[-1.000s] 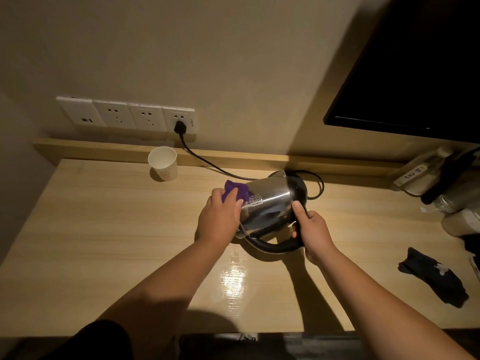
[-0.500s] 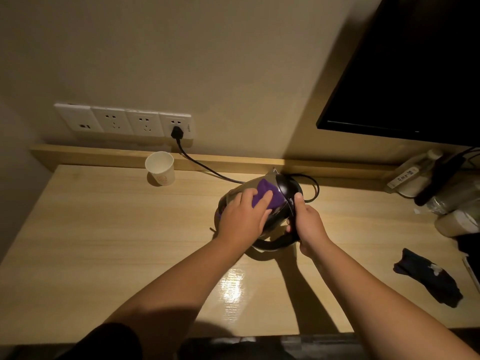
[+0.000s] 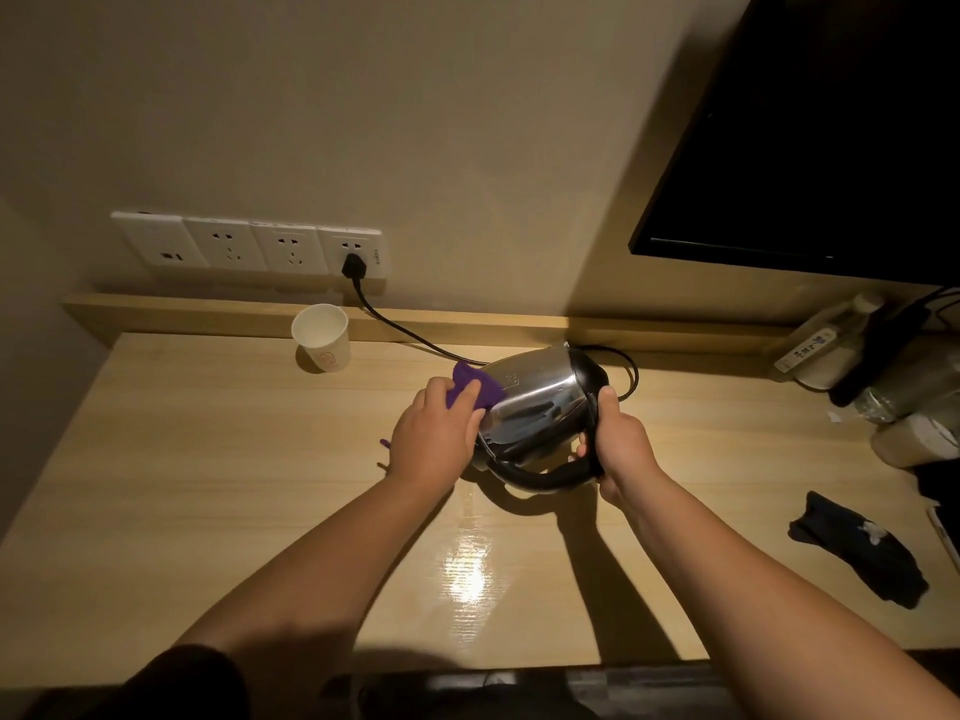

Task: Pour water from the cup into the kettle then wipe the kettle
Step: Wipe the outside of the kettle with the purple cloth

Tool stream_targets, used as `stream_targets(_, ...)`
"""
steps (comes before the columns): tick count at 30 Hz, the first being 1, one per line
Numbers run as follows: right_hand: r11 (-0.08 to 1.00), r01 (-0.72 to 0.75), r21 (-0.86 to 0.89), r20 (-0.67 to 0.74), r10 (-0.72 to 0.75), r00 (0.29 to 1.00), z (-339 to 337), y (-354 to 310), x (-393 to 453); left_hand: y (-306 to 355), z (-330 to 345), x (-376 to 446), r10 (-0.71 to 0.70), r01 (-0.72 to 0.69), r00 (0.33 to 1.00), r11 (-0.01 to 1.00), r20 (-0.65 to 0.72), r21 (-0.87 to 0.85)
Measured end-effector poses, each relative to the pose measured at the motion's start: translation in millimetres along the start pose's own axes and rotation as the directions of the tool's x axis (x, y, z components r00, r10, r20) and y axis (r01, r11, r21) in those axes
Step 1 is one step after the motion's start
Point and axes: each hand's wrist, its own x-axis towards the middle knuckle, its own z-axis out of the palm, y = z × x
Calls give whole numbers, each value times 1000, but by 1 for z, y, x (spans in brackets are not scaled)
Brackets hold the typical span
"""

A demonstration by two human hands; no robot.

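Shiny steel kettle with black handle (image 3: 540, 407), tilted at frame centre, purple cloth (image 3: 475, 388) against its left side. White paper cup (image 3: 321, 338), upright, upper left.

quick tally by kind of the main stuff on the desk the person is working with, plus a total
kettle: 1
purple cloth: 1
paper cup: 1
dark cloth: 1
total: 4

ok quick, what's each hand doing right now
Left hand: presses the purple cloth against the kettle, fingers curled on the cloth.
Right hand: grips the kettle's black handle.
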Motion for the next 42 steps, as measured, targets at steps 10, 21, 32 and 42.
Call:
stream_targets(10,997,-41,67,-31,43,999,6,3,-4,66,-6,21,323,-323,946,945,17,40)
stream_targets(21,980,-110,169,0,112,994,0,3,-5,-7,-6,-30,221,-230,970,970,104,78)
stream_targets(32,994,-65,84,-36,69,997,4,2,-4,73,-14,26,468,-487,864,871,185,74)
stream_targets(42,991,-125,56,7,125,992,4,8,0,18,-1,-20,506,-535,832,841,227,83)
